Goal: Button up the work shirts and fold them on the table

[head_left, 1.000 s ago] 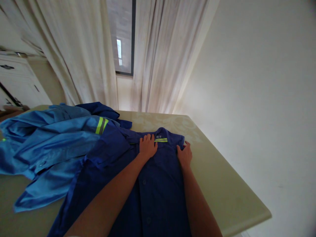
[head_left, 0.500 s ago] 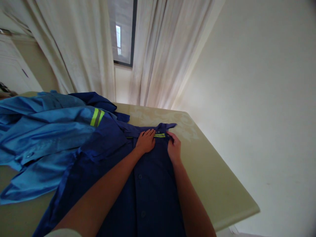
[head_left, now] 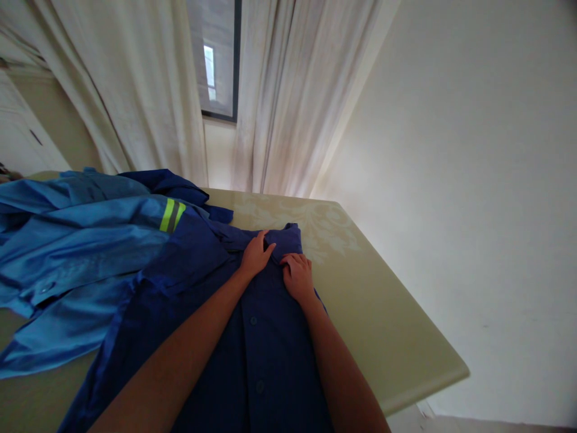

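Note:
A dark blue work jacket [head_left: 282,337] lies front-up on the table, its button strip running toward me. Along its far edge a sleeve or flap [head_left: 286,240] is folded across. My left hand [head_left: 256,255] rests on the cloth near the button strip's far end, thumb spread from the fingers. Just right of it, my right hand [head_left: 297,275] has its fingers curled down onto the jacket at the folded part; the fingertips are partly hidden. A lime and grey reflective band [head_left: 172,216] shows on the jacket's left part.
Light blue garments [head_left: 85,240] lie heaped on the left, with a darker blue piece [head_left: 166,183] behind. The pale table [head_left: 374,319] has a rounded corner at the right. Beyond it stand long curtains [head_left: 306,90], a window [head_left: 211,60] and a white wall [head_left: 473,180].
The flap that stuck out to the right is now folded inward, and the lime strip between my hands is covered. My right hand has moved left and nearer; the left hand's thumb has spread.

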Demonstrator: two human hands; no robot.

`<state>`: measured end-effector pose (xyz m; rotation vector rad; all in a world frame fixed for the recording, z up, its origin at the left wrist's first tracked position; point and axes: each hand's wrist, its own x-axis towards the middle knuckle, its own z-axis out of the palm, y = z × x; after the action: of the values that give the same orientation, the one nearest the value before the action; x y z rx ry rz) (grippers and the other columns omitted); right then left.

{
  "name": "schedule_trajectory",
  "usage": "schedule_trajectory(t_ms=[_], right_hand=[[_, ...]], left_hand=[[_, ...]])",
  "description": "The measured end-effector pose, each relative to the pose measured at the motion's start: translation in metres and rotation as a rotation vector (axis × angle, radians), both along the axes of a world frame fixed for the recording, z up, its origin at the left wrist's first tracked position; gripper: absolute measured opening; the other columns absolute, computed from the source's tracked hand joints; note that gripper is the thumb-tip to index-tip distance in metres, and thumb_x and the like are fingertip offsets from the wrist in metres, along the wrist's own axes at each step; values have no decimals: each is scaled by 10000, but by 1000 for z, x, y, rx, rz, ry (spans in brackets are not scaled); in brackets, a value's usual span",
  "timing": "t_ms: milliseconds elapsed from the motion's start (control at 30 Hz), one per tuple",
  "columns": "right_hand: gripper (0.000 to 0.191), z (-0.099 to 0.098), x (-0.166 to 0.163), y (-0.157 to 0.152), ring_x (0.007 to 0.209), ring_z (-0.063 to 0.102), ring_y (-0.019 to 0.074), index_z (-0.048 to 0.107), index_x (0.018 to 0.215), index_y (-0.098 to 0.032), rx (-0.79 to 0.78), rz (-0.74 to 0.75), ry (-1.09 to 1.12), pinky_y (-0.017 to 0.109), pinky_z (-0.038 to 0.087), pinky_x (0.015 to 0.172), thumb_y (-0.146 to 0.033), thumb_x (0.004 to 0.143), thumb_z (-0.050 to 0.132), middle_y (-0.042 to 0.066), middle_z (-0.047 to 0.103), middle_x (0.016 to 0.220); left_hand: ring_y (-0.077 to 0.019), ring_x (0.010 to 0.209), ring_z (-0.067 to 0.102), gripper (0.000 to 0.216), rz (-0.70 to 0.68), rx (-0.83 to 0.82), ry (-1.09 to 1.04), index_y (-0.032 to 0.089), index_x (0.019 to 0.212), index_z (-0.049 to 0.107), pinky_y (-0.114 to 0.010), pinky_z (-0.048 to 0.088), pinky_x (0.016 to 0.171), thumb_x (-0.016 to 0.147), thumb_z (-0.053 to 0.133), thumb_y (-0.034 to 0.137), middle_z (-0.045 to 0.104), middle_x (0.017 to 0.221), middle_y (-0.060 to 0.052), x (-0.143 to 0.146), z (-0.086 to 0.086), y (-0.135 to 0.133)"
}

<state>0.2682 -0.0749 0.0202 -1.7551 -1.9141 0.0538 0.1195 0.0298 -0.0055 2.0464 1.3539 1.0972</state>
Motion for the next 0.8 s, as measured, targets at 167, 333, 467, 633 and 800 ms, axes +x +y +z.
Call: schedule_trajectory(t_ms=[167, 333, 467, 633, 800], right_hand=[[379, -5, 3, 1, 1178, 533, 257, 669, 1135, -234, 11, -40, -18, 396, 384, 1005, -101, 810, 524, 77, 657, 1264], [565, -6, 12, 0, 1223, 502, 309, 596, 1305, -209, 45, -212, -12, 433, 405, 1016, -102, 754, 529, 129, 577, 1370], [598, -4, 17, 0, 1135, 554, 276, 580, 1328, -192, -7, -240, 22, 408, 437, 998, -75, 749, 484, 137, 590, 1277], [673, -2, 17, -3, 1032, 594, 265, 602, 1375, -246, -74, -246, -86, 403, 455, 910, -8, 772, 420, 146, 578, 1246], [616, 2, 12, -5, 1145, 556, 323, 615, 1394, -243, -35, -231, -184, 449, 430, 954, -69, 814, 499, 170, 598, 1321]], left_hand=[[-269, 1138, 664, 370, 40, 36, -107, 180, 1277, 593, -426, 508, 1039, 913, 536, 144, 702, 1237, -121, -4, -1, 2], [-273, 1171, 639, 341, 156, 115, -174, 152, 1187, 615, -456, 483, 1090, 897, 451, 81, 683, 1207, -146, -3, -1, 4], [-267, 1245, 597, 432, 190, 148, -235, 142, 1266, 581, -458, 446, 1140, 868, 436, 58, 645, 1287, -152, -4, -1, 5], [-254, 1203, 606, 466, 178, 125, -153, 156, 1211, 641, -422, 456, 1122, 813, 435, 29, 655, 1224, -130, -8, 6, -1], [-329, 1332, 508, 473, 172, 129, 149, 208, 1302, 652, -534, 380, 1135, 871, 480, 119, 576, 1438, -139, -3, 11, -15]])
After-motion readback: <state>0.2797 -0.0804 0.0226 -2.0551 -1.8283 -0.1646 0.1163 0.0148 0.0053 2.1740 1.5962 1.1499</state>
